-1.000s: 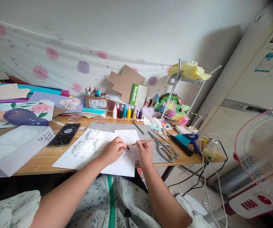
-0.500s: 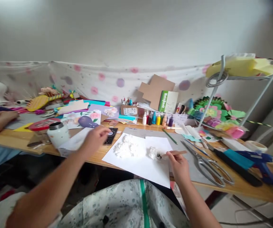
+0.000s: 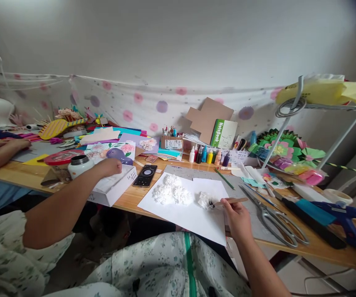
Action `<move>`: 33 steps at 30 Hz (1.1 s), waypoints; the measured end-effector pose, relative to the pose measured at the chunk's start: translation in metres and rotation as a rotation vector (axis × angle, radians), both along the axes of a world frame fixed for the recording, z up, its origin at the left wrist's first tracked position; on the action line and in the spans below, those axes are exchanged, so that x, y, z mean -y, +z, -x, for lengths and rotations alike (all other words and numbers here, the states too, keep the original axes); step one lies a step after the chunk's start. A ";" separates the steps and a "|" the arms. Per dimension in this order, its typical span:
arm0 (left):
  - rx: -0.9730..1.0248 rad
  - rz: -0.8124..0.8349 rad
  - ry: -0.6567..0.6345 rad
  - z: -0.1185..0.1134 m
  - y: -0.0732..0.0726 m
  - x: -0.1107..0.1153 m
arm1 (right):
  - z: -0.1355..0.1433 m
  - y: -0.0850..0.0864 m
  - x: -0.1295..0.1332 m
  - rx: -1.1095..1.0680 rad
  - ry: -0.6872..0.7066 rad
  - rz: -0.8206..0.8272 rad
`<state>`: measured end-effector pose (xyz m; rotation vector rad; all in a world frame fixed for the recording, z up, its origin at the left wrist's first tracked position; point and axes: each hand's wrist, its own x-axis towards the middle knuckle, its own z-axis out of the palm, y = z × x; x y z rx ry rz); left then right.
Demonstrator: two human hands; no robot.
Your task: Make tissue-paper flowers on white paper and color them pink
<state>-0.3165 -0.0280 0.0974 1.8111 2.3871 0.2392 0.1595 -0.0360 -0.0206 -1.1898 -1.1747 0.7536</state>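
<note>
My left hand (image 3: 109, 168) is closed over the white box (image 3: 116, 187), beside a purple rounded object (image 3: 118, 156); what its fingers hold, if anything, is hidden. A flat wooden stick (image 3: 232, 201) is pinched in my right hand (image 3: 237, 215). The stick's dark tip touches a small white fluffy clump (image 3: 205, 199) on a white paper sheet (image 3: 193, 220). A larger pile of white fluffy material (image 3: 170, 189) lies to its left on the same sheet. The phone (image 3: 145, 175) rests between the box and the sheet.
An open jar (image 3: 80, 166) and a red-lidded tub (image 3: 64, 157) stand left. Small paint bottles (image 3: 209, 156) line the back. Large scissors (image 3: 270, 216), a green pencil (image 3: 225, 179) and a blue glue gun (image 3: 340, 214) lie right. Another person's hand (image 3: 17, 145) is at far left.
My left hand has moved left, away from the phone to above the white box. My right hand keeps the stick at the small clump. The view has shifted slightly.
</note>
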 end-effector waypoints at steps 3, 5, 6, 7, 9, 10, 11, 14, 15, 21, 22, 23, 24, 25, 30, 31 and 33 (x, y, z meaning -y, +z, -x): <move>0.043 -0.085 -0.054 0.000 0.020 0.006 | 0.001 0.000 0.000 -0.059 0.005 0.006; 0.102 -0.148 -0.133 -0.014 0.032 0.009 | 0.003 0.001 -0.001 -0.106 0.007 -0.003; 0.137 -0.176 -0.180 -0.026 0.036 0.009 | 0.003 0.002 -0.001 -0.126 0.009 -0.014; 0.172 -0.196 -0.231 -0.042 0.038 0.009 | 0.004 0.003 -0.001 -0.140 0.012 -0.029; 0.279 -0.224 -0.339 -0.084 0.036 0.006 | 0.004 0.004 -0.002 -0.147 0.017 -0.054; 0.353 -0.232 -0.398 -0.108 0.033 0.005 | 0.004 0.004 -0.003 -0.144 0.018 -0.060; 0.480 -0.248 -0.450 -0.133 0.028 0.004 | 0.004 0.004 -0.004 -0.138 0.018 -0.067; 0.794 -0.195 -0.529 -0.206 0.009 0.004 | 0.002 0.002 -0.006 -0.108 0.018 -0.094; 0.883 -0.168 -0.531 -0.227 0.002 0.003 | 0.002 0.001 -0.007 -0.096 0.019 -0.102; 1.030 -0.070 -0.525 -0.293 -0.038 -0.008 | 0.002 0.000 -0.007 -0.039 0.051 -0.112; 1.044 -0.066 -0.518 -0.296 -0.043 -0.010 | 0.002 0.001 -0.008 -0.031 0.054 -0.112; 1.056 -0.063 -0.512 -0.297 -0.047 -0.011 | 0.002 0.001 -0.008 -0.023 0.055 -0.112; 1.067 -0.059 -0.508 -0.298 -0.050 -0.012 | 0.002 0.001 -0.008 -0.015 0.057 -0.112; 1.076 -0.055 -0.506 -0.299 -0.052 -0.013 | 0.002 0.001 -0.009 -0.007 0.058 -0.110; 1.100 -0.054 -0.513 -0.302 -0.052 -0.014 | 0.000 0.001 -0.009 0.026 0.085 -0.090; 1.100 -0.059 -0.517 -0.303 -0.052 -0.014 | 0.000 0.001 -0.008 0.030 0.093 -0.086; 1.092 -0.078 -0.525 -0.306 -0.053 -0.014 | -0.001 0.002 -0.007 0.036 0.103 -0.079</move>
